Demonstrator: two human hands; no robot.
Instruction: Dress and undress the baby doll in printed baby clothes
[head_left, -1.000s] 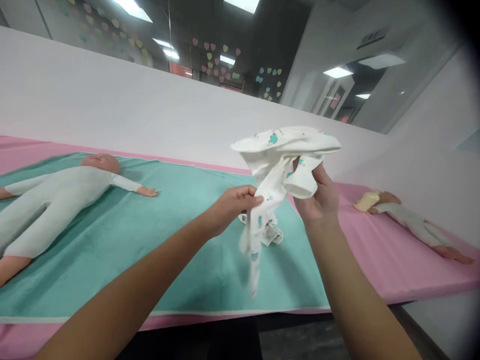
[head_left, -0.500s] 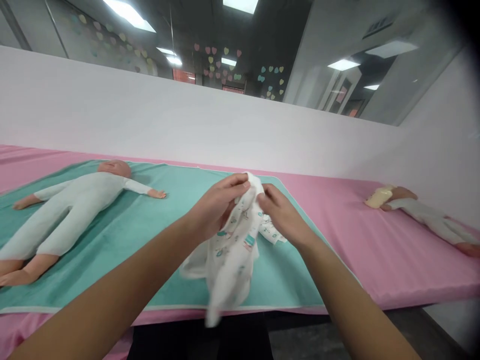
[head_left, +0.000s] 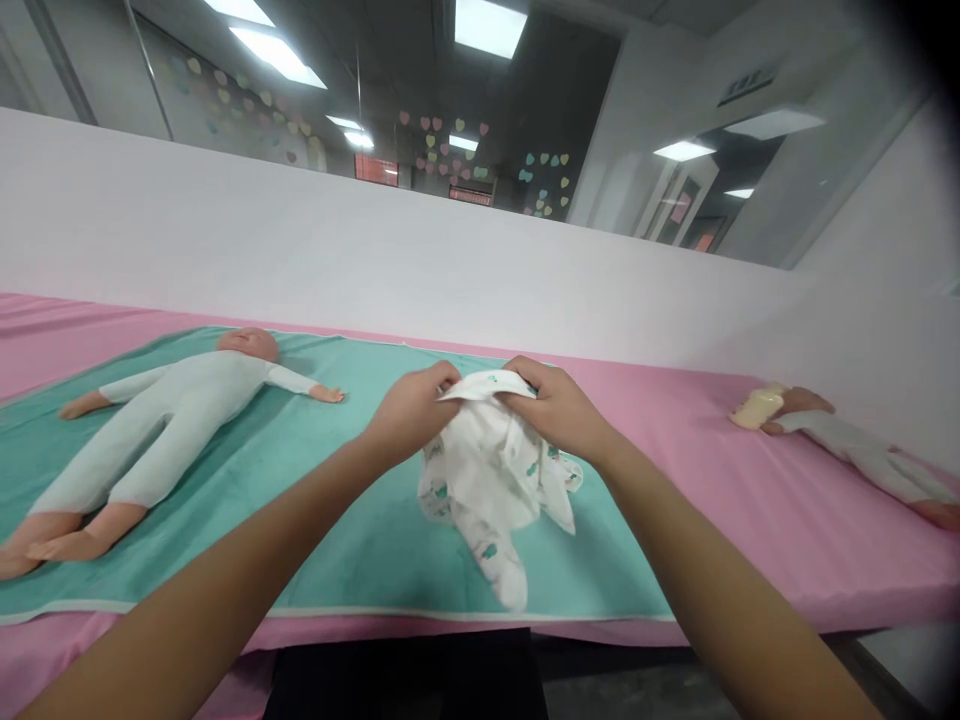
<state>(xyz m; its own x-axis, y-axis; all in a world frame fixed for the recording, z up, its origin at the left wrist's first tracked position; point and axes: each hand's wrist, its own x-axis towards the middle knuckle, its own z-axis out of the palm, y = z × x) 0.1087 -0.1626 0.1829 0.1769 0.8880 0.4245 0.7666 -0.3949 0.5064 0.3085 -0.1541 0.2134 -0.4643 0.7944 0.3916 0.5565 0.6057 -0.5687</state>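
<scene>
Between my hands hangs a white baby garment [head_left: 491, 470] with small green prints, its lower part dangling over the green mat [head_left: 330, 540]. My left hand [head_left: 412, 410] is closed on one end of its upper edge. The other end of that edge is pinched in my right hand [head_left: 559, 405], so the band between them is stretched out. Behind the garment, near my right wrist, a bit of printed white cloth [head_left: 571, 472] shows; I cannot tell whether it is a separate piece. To the left, a baby doll [head_left: 187, 400] in a pale suit lies on its back.
Pink cloth [head_left: 690, 470] covers the table under the mat. At the right lie a second doll [head_left: 855, 440] and a pale yellow bottle [head_left: 759, 406] by its head. A white wall [head_left: 420, 270] with a glass panel above it stands behind the table.
My hands have moved apart, spreading the garment's upper edge between them. The bunched cloth has turned and opened out, and its lower end has swung to the right.
</scene>
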